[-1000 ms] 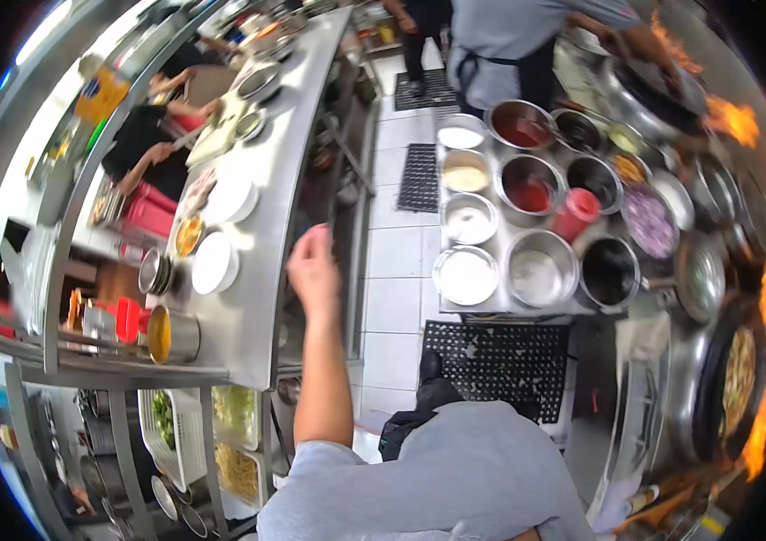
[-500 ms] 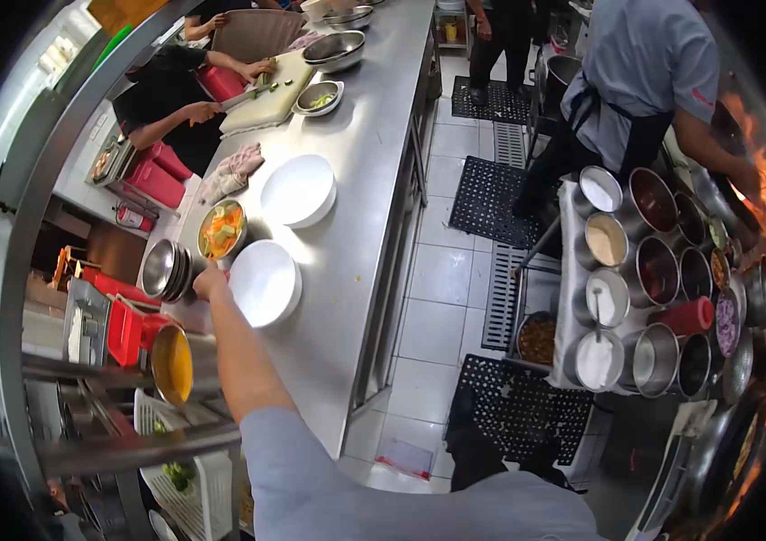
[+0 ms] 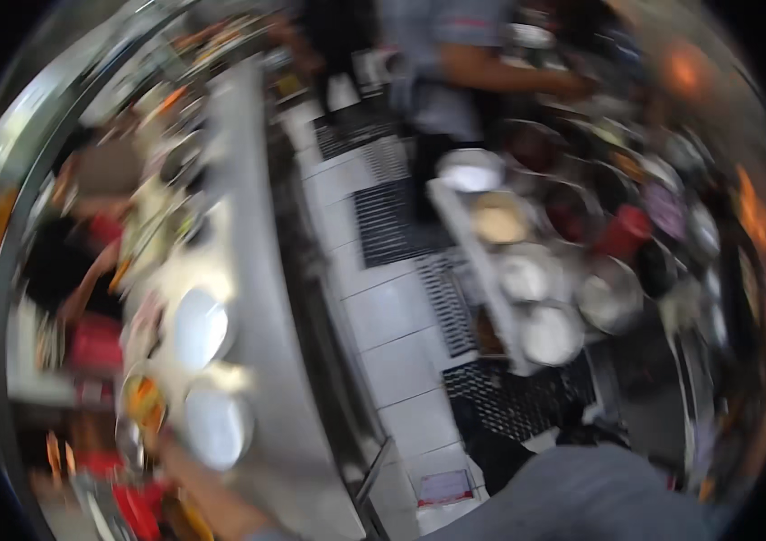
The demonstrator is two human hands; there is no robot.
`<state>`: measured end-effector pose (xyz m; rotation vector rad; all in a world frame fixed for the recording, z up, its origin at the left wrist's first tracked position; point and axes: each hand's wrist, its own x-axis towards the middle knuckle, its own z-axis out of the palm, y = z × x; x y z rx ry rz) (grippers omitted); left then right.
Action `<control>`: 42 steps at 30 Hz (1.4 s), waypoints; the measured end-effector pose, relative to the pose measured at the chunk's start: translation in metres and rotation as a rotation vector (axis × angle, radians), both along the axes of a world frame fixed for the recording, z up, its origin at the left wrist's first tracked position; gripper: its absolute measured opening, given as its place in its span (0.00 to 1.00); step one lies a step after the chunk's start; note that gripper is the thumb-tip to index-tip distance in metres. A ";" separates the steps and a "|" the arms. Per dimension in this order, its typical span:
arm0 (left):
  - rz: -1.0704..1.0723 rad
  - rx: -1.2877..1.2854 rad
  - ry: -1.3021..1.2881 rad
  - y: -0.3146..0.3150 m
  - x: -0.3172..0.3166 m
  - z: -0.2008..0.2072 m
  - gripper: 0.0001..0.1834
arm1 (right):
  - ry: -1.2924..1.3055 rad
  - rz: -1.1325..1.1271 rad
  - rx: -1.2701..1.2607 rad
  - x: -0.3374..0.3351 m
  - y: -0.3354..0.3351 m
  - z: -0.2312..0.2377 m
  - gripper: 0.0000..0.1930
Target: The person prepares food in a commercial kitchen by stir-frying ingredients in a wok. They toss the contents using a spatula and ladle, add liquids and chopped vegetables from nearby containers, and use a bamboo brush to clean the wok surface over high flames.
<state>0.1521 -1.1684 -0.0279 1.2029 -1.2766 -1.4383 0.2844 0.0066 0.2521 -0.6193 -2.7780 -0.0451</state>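
The whole view is smeared by motion. At lower left my left forearm reaches over the steel counter, and my left hand [image 3: 157, 440] is at the near rim of a small metal bowl [image 3: 136, 417] of orange and green cut vegetables. Its blurred fingers look closed on that rim. Just to the right stand two white bowls, a nearer one [image 3: 219, 426] and a farther one [image 3: 202, 328]. A blurred skin-coloured strip at the right rim may be my right forearm; I cannot make out a hand there.
The steel counter [image 3: 261, 270] runs away from me; a person in black works across it. On the right, a cart [image 3: 478, 270] holds several metal containers and a red bottle [image 3: 622, 233]. Beyond it are flames [image 3: 751, 212] and a person in a grey shirt. Black mats [image 3: 527, 392] cover tiles.
My view has swung and tilted, so the counter and bowls appear lower and farther left, and the cart nearer the middle. My left hand stays by the vegetable bowl.
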 end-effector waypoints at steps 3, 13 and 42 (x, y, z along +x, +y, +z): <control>-0.215 -0.126 -0.030 0.134 -0.042 0.046 0.11 | 0.088 -0.069 -0.150 -0.031 -0.028 -0.003 0.20; -1.063 -0.146 0.013 0.556 -0.065 0.176 0.19 | 0.068 -0.728 0.039 0.258 0.205 -0.074 0.19; -1.397 -1.694 0.721 1.442 -0.079 0.208 0.12 | 0.207 -0.339 -0.387 0.314 0.234 -0.015 0.32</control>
